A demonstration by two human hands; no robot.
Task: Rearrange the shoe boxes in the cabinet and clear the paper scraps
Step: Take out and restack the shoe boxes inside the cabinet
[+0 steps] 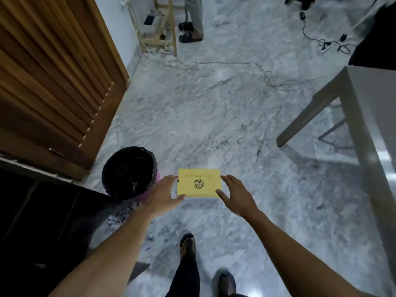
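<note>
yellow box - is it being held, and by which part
The yellow box is held by its two short sides: the left hand grips the left edge, the right hand presses spread fingers on the right edge.

Landmark: shoe box [199, 183], over the floor [214, 125]. Left hand [162, 196] grips its left edge; right hand [235, 196] sits at its right edge. Bin [129, 172] is just left of it. Paper scraps [120, 217] lie on the floor, left and nearer. Cabinet door [53, 71] is left and beyond, table [364, 125] to the right. Cables [214, 67] and stool [160, 28] are well beyond.
</note>
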